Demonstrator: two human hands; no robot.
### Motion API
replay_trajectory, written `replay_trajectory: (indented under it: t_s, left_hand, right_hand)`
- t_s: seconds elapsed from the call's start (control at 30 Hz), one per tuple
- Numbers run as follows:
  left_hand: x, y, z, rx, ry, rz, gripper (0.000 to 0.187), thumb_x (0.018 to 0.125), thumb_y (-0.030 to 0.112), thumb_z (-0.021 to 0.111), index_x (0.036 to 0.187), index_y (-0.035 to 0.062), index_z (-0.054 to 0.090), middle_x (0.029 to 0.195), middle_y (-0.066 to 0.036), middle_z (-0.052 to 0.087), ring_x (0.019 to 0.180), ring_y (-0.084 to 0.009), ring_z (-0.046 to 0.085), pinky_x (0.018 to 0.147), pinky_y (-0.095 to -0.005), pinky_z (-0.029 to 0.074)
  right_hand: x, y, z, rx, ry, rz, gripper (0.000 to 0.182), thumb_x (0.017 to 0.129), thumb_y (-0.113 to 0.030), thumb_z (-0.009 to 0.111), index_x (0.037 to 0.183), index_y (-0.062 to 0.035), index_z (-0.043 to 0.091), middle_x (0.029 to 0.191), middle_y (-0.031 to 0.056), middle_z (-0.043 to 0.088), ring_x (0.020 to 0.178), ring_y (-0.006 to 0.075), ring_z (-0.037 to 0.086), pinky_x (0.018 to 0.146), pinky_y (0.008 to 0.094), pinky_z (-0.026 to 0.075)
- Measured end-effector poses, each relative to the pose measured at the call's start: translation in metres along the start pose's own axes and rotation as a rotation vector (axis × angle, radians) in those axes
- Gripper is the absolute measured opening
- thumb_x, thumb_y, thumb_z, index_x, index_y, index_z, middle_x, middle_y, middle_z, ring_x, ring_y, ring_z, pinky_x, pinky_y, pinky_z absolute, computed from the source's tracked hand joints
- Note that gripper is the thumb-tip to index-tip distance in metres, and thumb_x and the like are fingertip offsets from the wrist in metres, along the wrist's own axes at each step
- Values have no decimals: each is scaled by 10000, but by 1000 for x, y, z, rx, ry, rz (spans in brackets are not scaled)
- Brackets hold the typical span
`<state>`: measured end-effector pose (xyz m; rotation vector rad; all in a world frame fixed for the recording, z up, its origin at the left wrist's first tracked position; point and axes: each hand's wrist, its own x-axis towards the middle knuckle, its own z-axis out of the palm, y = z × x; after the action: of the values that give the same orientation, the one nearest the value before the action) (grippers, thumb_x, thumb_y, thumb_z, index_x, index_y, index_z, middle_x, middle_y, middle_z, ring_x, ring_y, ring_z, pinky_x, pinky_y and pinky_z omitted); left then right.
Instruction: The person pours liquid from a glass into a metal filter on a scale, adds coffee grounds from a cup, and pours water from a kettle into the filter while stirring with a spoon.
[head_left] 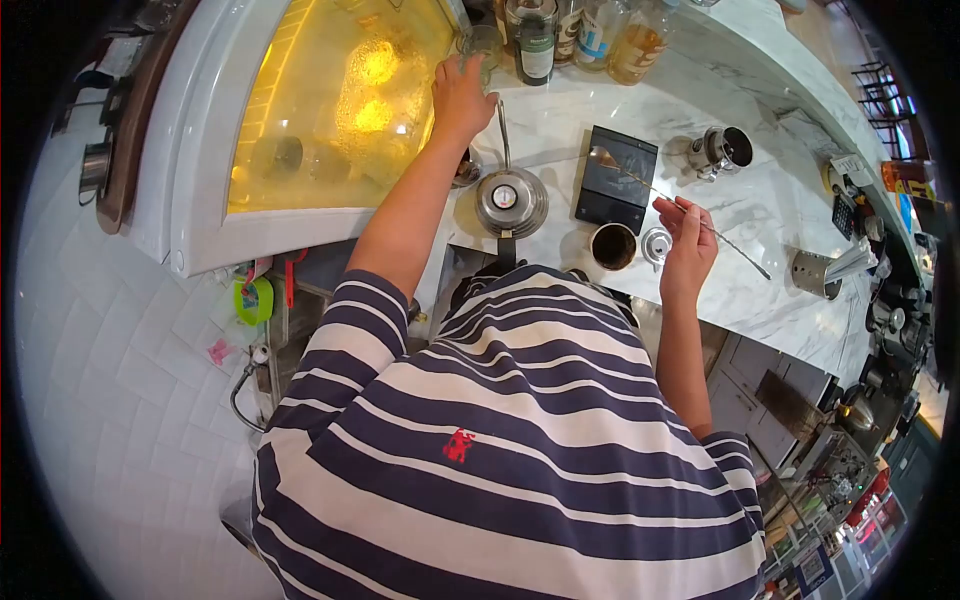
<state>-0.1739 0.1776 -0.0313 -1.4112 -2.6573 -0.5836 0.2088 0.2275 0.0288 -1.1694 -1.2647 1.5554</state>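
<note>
My left hand is stretched to the back of the counter, its fingers curled against a clear glass beside the bottles. Part of the glass is hidden behind the fingers. Between the fingers of my right hand is a long twisted bar spoon, its bowl over the black scale. Near that hand sit a small round metal lid and a cup with dark contents. A steel gooseneck kettle with a dial in its lid stands between my arms.
Several bottles line the back of the marble counter. A metal pot stands right of the scale, and a metal canister is farther right. At left is a yellow-lit glass-topped cabinet with a white frame.
</note>
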Motion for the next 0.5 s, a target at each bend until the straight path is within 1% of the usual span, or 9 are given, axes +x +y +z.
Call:
replay_trajectory:
  t_s: [0.07, 0.17, 0.27, 0.37, 0.47, 0.5]
  left_hand:
    - [3, -2, 3, -2, -21, -8, 752, 801, 283, 853, 1457, 164, 505, 1485, -234, 453, 1380, -422, 418, 1116, -520, 402]
    - [5, -3, 7, -11, -55, -36, 770, 805, 298, 854, 1470, 158, 492, 1487, -239, 452, 1379, -422, 419, 1124, -517, 396]
    - [3, -4, 10, -20, -47, -18, 724, 791, 254, 857, 1430, 147, 533, 1474, -233, 452, 1367, -420, 415, 1106, -525, 393]
    - [5, -1, 1, 33, -109, -8, 727, 780, 260, 868, 1420, 148, 541, 1465, -232, 463, 1356, -422, 428, 1102, -524, 394]
    - [8, 1, -3, 82, -153, -21, 679, 791, 165, 826, 1412, 162, 551, 1448, -231, 477, 1312, -422, 458, 1079, -514, 406]
    - [8, -1, -2, 112, -152, -5, 694, 780, 152, 822, 1418, 180, 550, 1436, -222, 488, 1298, -416, 468, 1068, -506, 419]
  right_hand:
    - [-7, -1, -5, -39, 11, -29, 346, 1116, -258, 445, 1140, 33, 629, 1069, 188, 760, 1032, 215, 723, 975, 335, 530]
    - [-20, -6, -14, -96, 19, -45, 345, 1117, -254, 439, 1135, 34, 630, 1052, 184, 763, 1034, 215, 722, 981, 336, 527]
    - [-25, -1, -20, -98, 43, -46, 351, 1119, -260, 433, 1130, 27, 636, 1043, 179, 765, 1033, 207, 720, 981, 334, 523]
    - [-28, 0, -16, -89, 69, -42, 356, 1120, -262, 429, 1130, 26, 638, 1040, 176, 766, 1030, 206, 720, 982, 334, 522]
    - [-27, 3, -10, -82, 66, -59, 358, 1120, -261, 427, 1131, 26, 640, 1033, 172, 766, 1022, 207, 721, 978, 336, 525]
    - [-26, 3, -7, -80, 59, -69, 358, 1120, -261, 427, 1131, 27, 640, 1030, 171, 766, 1019, 208, 722, 976, 337, 526]
